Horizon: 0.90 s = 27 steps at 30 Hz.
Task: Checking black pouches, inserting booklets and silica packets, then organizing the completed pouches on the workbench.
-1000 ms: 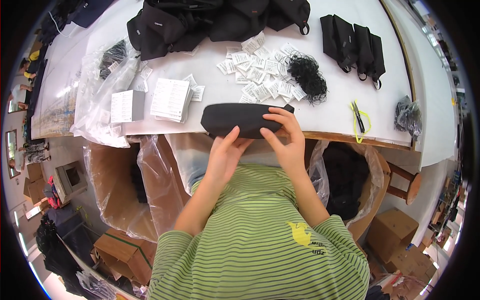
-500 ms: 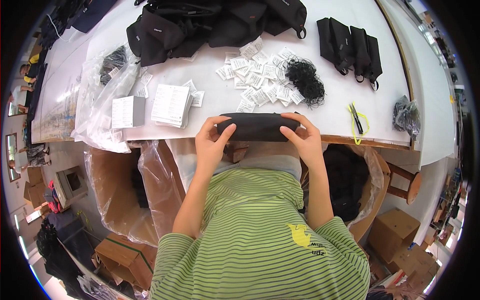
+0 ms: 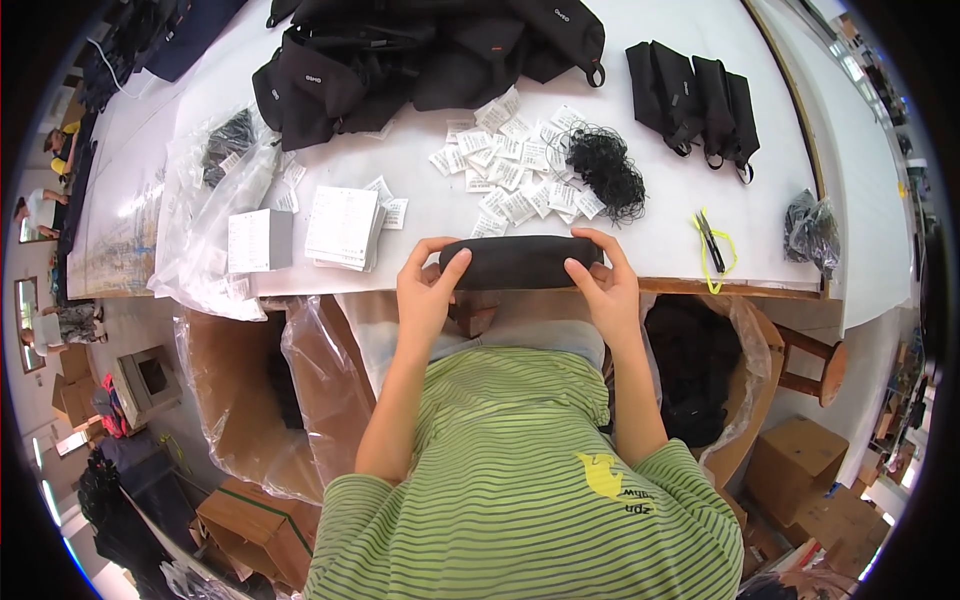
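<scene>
Between my two hands I hold a black fabric pouch lengthwise at the table's front edge. My left hand grips its left end, thumb on the near face and fingers behind. The right end is pinched the same way by my right hand. Just beyond the pouch lie scattered white printed tags and a tangle of thin black cords. Left of these stands a stack of white cards, with a second white card stack beside it.
Black bags are heaped at the back, and several black pouches lie at the back right. Yellow-corded snips and a plastic bag rest on the right. A lined carton stands below the table's left side.
The pouch's near face looks flatter and smoother than before, its ends still in my hands. The whole view has shifted slightly; the things on the table keep their places.
</scene>
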Each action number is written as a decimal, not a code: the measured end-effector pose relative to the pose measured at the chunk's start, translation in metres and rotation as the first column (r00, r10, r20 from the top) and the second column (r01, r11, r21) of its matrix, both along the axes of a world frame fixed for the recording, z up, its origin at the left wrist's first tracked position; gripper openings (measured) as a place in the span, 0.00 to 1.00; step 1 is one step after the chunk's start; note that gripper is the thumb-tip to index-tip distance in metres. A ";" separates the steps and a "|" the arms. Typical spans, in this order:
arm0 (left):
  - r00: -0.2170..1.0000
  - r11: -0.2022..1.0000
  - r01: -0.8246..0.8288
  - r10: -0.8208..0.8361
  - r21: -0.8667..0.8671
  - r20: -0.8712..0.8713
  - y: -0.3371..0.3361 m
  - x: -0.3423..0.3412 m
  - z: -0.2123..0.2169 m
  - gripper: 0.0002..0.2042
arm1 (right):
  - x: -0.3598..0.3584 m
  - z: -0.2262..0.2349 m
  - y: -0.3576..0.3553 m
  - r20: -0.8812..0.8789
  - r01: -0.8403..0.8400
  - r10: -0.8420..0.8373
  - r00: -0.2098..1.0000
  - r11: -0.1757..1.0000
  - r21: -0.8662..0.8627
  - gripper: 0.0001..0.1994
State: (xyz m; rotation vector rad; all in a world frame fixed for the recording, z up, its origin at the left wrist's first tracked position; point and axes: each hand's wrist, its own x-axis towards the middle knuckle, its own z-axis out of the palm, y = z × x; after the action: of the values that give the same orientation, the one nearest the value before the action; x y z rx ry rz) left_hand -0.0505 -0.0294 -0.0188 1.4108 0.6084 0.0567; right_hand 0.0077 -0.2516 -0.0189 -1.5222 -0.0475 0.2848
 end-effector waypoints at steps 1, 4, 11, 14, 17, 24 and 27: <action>1.000 1.000 0.006 -0.006 0.002 0.004 -0.002 -0.001 0.001 0.12 | 0.000 -0.001 -0.001 -0.008 0.007 -0.007 1.000 1.000 -0.011 0.17; 0.970 0.631 -0.201 0.020 0.749 0.244 -0.016 0.000 0.011 0.13 | 0.000 0.001 0.002 -0.046 0.023 -0.022 0.999 1.000 0.019 0.16; 0.901 0.407 -0.004 -0.395 0.913 0.180 -0.049 0.023 0.039 0.14 | -0.002 0.011 0.006 0.007 0.036 -0.037 0.999 0.999 0.023 0.15; 0.904 0.370 -0.031 -0.387 0.928 0.184 -0.046 0.031 0.034 0.09 | -0.003 0.005 0.001 -0.035 0.004 -0.004 0.999 1.000 -0.006 0.15; 0.943 0.433 -0.150 -0.208 0.889 0.261 -0.029 0.039 0.029 0.07 | -0.004 0.003 0.001 -0.025 0.014 -0.012 1.000 0.998 0.063 0.15; 0.810 0.329 0.275 -0.586 0.903 -0.033 -0.074 -0.006 0.032 0.26 | 0.006 0.004 0.000 -0.130 0.051 -0.037 0.991 0.993 0.103 0.16; 0.451 0.460 0.651 -0.874 0.604 0.180 -0.071 -0.024 0.024 0.28 | 0.009 0.002 0.005 -0.152 0.045 -0.028 0.988 0.993 0.109 0.16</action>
State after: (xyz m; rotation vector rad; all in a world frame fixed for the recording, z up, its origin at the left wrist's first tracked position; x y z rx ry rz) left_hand -0.0742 -0.1002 0.0049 1.9450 -0.6002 -0.2294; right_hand 0.0170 -0.2468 -0.0170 -1.3848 0.0824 0.3608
